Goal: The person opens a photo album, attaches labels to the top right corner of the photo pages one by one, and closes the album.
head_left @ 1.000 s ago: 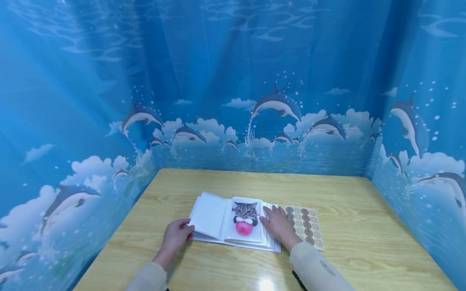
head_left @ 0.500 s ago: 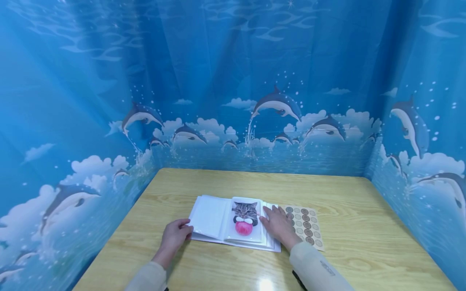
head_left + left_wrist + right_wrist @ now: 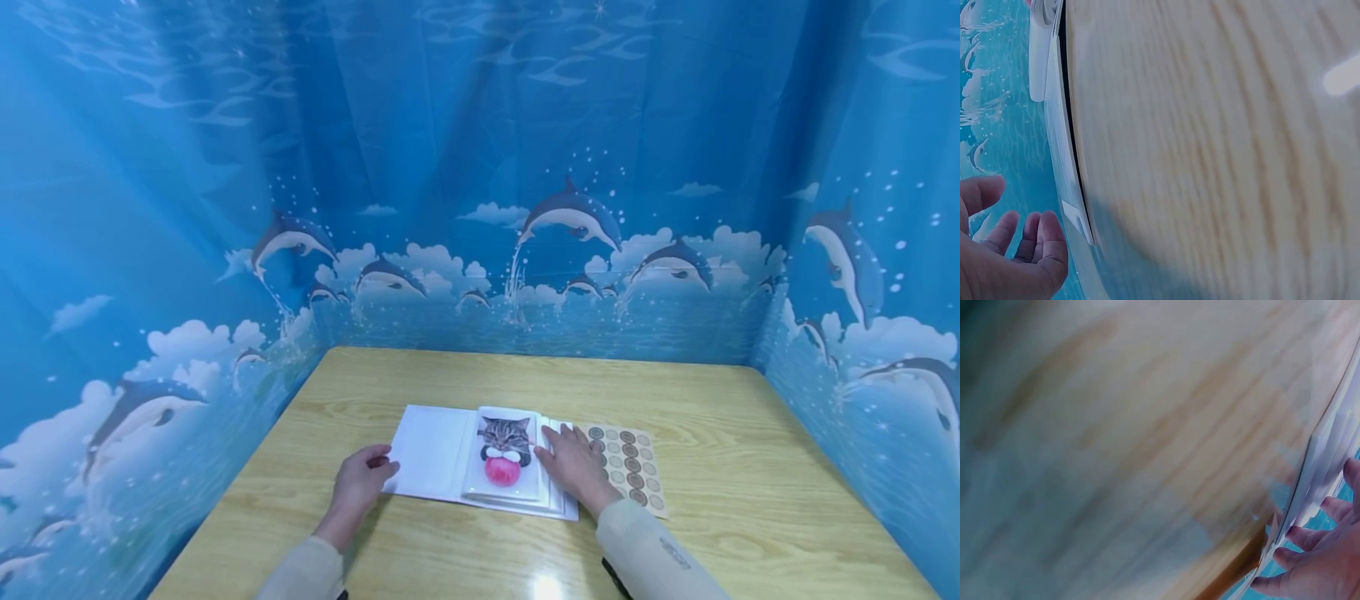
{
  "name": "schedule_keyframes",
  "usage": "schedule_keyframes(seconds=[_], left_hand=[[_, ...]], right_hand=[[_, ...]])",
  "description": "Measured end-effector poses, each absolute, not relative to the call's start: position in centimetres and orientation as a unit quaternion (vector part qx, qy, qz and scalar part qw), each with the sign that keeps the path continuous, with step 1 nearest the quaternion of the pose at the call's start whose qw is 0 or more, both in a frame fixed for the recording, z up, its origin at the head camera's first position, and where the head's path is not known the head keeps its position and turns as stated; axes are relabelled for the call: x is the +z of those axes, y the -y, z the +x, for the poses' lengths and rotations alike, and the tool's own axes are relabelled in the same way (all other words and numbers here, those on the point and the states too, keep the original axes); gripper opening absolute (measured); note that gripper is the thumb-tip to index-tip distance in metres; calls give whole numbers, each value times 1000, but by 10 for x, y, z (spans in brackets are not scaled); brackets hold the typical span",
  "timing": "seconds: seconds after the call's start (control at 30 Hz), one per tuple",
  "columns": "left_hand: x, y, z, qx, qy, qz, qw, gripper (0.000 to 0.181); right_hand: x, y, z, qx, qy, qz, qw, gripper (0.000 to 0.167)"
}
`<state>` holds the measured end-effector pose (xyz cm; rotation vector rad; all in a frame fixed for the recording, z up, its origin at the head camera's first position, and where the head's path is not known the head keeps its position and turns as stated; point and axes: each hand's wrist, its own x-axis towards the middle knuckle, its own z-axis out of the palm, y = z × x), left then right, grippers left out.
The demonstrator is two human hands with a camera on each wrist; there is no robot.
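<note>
In the head view, the person's left hand [image 3: 362, 483], below and left of centre, has thumb and fingers apart and loosely bent, holding nothing, at the left edge of an open white album [image 3: 427, 454]. Their right hand [image 3: 576, 465] rests with fingers spread on the album's right-hand pages, gripping nothing. The album lies in the lower middle of the frame, a cat picture [image 3: 505, 450] facing up. A sheet of round stickers [image 3: 637, 467] sits to its right, partly hidden by the right hand. Beneath is a pale wood-grain table [image 3: 750, 467], glare [image 3: 547, 588] shining at bottom centre. Blue curtains [image 3: 450, 125] printed with dolphins [image 3: 570, 212] and clouds fill the frame's top and both sides.
</note>
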<state>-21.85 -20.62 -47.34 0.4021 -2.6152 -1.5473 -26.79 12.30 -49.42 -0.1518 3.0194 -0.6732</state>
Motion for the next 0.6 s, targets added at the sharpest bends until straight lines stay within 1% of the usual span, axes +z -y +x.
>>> schedule_keyframes(seconds=[0.3, 0.6], left_hand=[[-468, 201, -219, -508, 853, 111, 49, 39], [-463, 184, -223, -504, 859, 59, 70, 39]], right_hand=[[-494, -124, -268, -221, -974, -51, 23, 54], [-492, -123, -267, -224, -973, -50, 28, 54]])
